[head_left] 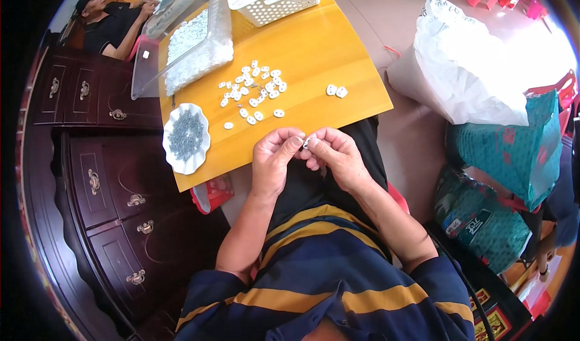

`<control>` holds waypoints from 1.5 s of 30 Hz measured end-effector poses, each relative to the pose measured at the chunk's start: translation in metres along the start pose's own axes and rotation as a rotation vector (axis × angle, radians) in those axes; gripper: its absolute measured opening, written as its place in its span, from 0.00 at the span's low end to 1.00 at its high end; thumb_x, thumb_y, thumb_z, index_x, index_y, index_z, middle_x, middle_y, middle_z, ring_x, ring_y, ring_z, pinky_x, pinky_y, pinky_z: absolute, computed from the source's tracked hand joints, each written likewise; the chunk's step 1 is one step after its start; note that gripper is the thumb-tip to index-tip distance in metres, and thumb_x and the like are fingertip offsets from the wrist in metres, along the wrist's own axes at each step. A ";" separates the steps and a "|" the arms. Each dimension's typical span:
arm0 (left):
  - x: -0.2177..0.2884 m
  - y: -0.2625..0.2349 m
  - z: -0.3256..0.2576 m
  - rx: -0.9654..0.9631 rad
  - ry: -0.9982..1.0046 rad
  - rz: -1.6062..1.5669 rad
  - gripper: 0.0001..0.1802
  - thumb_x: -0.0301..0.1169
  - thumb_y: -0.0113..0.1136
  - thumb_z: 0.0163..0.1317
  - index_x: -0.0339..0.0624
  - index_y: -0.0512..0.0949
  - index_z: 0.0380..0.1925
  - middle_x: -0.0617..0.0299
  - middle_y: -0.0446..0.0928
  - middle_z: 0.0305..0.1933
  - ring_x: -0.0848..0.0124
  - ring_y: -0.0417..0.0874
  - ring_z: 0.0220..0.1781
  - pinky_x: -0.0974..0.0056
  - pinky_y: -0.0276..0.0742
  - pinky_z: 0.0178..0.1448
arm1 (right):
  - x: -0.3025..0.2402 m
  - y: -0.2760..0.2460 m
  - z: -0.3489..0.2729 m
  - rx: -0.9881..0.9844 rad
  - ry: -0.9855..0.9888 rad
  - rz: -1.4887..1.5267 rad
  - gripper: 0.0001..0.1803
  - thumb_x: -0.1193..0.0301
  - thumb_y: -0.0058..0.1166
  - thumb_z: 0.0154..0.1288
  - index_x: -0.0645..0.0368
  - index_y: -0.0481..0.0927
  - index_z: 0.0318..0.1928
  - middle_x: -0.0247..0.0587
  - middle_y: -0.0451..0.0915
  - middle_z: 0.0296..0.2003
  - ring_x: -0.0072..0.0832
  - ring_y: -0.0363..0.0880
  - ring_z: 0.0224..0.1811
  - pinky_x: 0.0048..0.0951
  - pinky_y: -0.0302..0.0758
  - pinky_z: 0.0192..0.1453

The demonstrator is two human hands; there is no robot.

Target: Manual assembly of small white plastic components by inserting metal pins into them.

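Above my lap, close to the table's near edge, my left hand (pixel 271 164) and my right hand (pixel 343 161) meet at their fingertips. Between thumbs and forefingers they pinch a small white piece (pixel 306 143), mostly covered by the fingers; it resembles the oval two-hole pieces on the table. Several such white oval pieces (pixel 278 113) lie scattered on the yellow wooden table (pixel 326 42) beyond my hands. Two more oval pieces (pixel 341 91) sit apart to the right. A white scalloped dish (pixel 203 154) to the left holds many thin grey metal pins or screws (pixel 185 137).
At the back stand a clear plastic bin (pixel 220 30) full of white pieces and a white perforated basket (pixel 275 6). Dark drawers (pixel 109 184) line the left side. A large white sack (pixel 453 69) and teal bags (pixel 507 147) occupy the right. Another person (pixel 112 24) sits far left.
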State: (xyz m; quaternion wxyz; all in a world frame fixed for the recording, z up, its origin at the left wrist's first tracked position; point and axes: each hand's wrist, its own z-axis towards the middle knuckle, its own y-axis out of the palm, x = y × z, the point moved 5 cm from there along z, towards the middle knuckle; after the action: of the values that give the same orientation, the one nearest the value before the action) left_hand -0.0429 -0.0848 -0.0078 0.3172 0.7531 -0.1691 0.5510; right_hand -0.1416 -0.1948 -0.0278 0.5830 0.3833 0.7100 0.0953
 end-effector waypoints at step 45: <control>0.009 0.000 0.000 -0.047 0.053 0.146 0.08 0.25 0.65 0.70 0.34 0.82 0.45 0.63 0.84 0.40 0.79 0.83 0.39 0.73 0.81 0.44 | -0.004 0.000 0.000 -0.007 -0.003 -0.083 0.09 0.66 0.57 0.77 0.59 0.81 0.44 0.31 0.86 0.33 0.13 0.80 0.28 0.14 0.74 0.31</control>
State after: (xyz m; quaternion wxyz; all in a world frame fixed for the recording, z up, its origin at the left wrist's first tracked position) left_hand -0.0395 -0.0838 0.0002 0.2982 0.7162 -0.2278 0.5884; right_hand -0.1416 -0.1975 -0.0247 0.5888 0.3515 0.7242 0.0728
